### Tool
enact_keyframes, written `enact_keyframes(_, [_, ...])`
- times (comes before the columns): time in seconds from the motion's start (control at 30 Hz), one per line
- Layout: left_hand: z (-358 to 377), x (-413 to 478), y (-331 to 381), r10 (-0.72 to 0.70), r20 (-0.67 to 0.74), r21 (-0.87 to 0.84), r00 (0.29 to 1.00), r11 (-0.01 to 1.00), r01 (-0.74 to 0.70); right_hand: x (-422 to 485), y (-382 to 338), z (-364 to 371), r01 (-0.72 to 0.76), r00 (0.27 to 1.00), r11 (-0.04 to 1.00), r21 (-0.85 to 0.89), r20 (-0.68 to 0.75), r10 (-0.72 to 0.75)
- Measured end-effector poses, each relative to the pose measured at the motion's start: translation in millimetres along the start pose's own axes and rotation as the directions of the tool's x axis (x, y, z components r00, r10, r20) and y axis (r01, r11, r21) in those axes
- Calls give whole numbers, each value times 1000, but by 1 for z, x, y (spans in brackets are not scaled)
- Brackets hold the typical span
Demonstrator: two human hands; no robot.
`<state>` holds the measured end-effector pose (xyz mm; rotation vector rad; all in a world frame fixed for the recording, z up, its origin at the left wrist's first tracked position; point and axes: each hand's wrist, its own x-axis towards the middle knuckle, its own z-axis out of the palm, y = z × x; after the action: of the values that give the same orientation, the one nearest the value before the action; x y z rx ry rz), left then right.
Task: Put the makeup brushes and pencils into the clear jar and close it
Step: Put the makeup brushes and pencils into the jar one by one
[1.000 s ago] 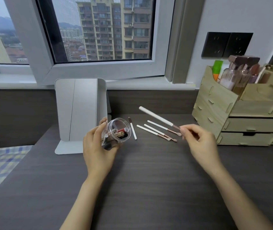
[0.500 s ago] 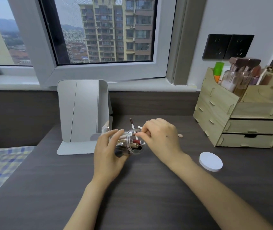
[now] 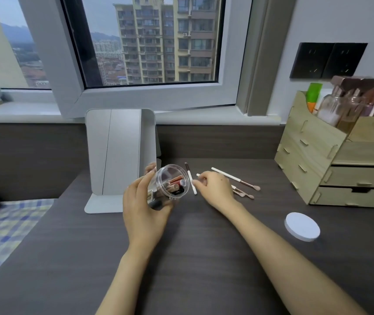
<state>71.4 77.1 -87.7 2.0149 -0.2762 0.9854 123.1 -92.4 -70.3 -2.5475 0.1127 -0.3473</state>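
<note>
My left hand (image 3: 144, 210) grips the clear jar (image 3: 170, 180), tilted with its open mouth toward the right. Several pencils and brushes lie inside it. My right hand (image 3: 215, 189) is just right of the jar's mouth, low over the desk. Its thumb and forefinger pinch the white handle of a brown-tipped brush (image 3: 190, 178) that lies flat on the desk. A longer white brush (image 3: 231, 177) and smaller brushes (image 3: 242, 194) lie beyond that hand, partly hidden by it. The round white lid (image 3: 302, 226) sits on the desk to the right.
A folding white mirror (image 3: 117, 155) stands close behind the jar. At the right edge stands a wooden drawer organizer (image 3: 340, 169) with bottles in it. The dark desk (image 3: 204, 258) ends at a wall under the window; a checked cloth lies at the left.
My right hand carried a long white brush to the jar, then drew back to the brushes on the desk. The jar stayed in my left hand.
</note>
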Motion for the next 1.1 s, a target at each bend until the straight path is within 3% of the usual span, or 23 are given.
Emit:
enact_keyframes(0.13, [-1,0,0,-28,-14,-15,1000,1000,27,22,-17,23,-61,995,985,-159,65,72])
enact_keyframes(0.27, [-2,0,0,-36,-7,-9,999,999,35,32,-29,26,-60,990,978,-199,115,84])
enact_keyframes(0.33, [-1,1,0,-35,-2,-4,999,999,35,31,-31,19,-62,982,983,-171,168,91])
enact_keyframes(0.4, [-1,1,0,-36,8,1,999,999,36,28,-30,6,-132,981,991,24,145,127])
enact_keyframes(0.47, [-1,0,-1,-35,12,5,999,999,35,20,-31,-15,-190,981,860,474,53,188])
enact_keyframes(0.53, [-1,-1,-1,-44,20,-9,999,999,44,-1,-34,-45,-50,961,569,821,-116,253])
enact_keyframes(0.57, [-1,-2,-1,-46,24,-18,999,999,47,-15,-38,-61,63,944,461,885,-203,261])
enact_keyframes(0.63, [0,-3,1,-39,30,-29,999,999,40,-46,-49,-83,230,927,370,900,-319,198])
enact_keyframes(0.7, [0,-4,5,-45,43,-55,998,997,47,-70,-60,-87,276,940,454,847,-337,58])
enact_keyframes(0.8, [0,-7,12,-72,89,-106,993,991,81,-79,-65,-72,307,926,835,457,-344,-152])
enact_keyframes(0.83, [0,-8,13,-67,103,-111,992,991,79,-79,-66,-68,320,914,902,289,-347,-213])
enact_keyframes(0.9, [0,-11,15,-50,116,-111,992,992,63,-77,-65,-61,334,883,940,66,-372,-287])
enact_keyframes(0.97, [0,-11,16,-52,116,-103,992,993,64,-78,-64,-57,313,895,944,106,-364,-256])
enact_keyframes(1.1, [0,-10,15,-40,96,-71,995,996,47,-78,-57,-52,212,951,894,396,-293,-96])
